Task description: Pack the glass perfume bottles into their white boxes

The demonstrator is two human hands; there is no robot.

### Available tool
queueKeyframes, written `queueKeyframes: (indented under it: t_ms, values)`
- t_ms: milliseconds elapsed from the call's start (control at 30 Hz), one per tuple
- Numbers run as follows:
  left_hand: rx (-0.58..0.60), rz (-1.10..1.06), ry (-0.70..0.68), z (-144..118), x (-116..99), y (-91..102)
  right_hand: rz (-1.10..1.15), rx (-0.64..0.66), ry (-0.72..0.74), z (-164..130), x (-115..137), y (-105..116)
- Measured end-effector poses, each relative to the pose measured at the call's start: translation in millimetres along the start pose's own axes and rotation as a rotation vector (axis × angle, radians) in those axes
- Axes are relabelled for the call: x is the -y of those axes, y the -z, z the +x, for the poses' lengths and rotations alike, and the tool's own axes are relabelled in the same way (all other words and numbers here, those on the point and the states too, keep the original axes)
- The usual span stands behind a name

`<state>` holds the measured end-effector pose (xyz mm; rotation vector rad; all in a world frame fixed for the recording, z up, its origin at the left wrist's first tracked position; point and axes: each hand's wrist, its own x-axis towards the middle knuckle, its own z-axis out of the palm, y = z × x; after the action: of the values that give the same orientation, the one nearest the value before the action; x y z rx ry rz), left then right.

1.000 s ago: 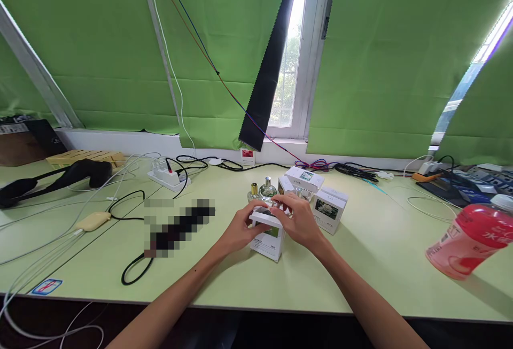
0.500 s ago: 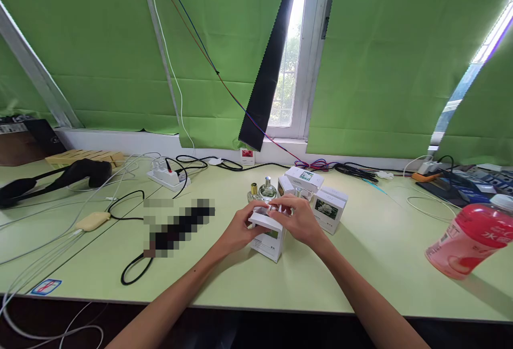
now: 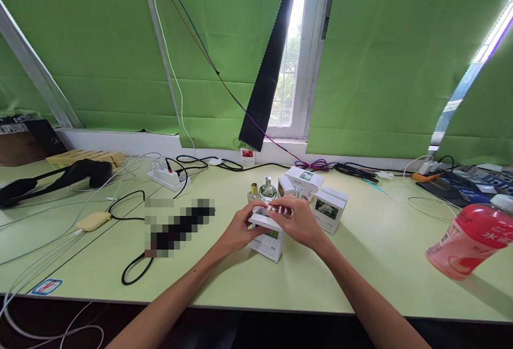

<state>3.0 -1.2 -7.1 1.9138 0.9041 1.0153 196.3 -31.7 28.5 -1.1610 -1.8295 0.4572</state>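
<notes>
A small white carton (image 3: pixel 267 243) with a green label stands on the pale green table (image 3: pixel 360 279). My left hand (image 3: pixel 237 229) grips its left side. My right hand (image 3: pixel 297 220) rests on the top, fingers pinching the raised flap (image 3: pixel 264 219). Just behind stand two glass perfume bottles (image 3: pixel 263 190), one with a gold cap, one silver. More white cartons (image 3: pixel 329 209) sit behind and to the right of my right hand.
A red-capped pink drink bottle (image 3: pixel 469 239) lies at the right edge. Black and white cables (image 3: pixel 128 215), a white power strip (image 3: pixel 168 176), a black object (image 3: pixel 60 175) and a cream device (image 3: pixel 93 222) fill the left side. Cables run along the window sill.
My right hand's fingers have shifted slightly on the carton's top flap, and the carton has tipped a little. Everything else stays where it was.
</notes>
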Motion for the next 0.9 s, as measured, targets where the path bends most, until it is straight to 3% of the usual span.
queueKeyframes:
  t_ms: [900]
  values:
    - [0.001,-0.021,-0.001,-2.1,1.0,-0.1,0.168,0.038,-0.04,0.7,-4.6,2.7]
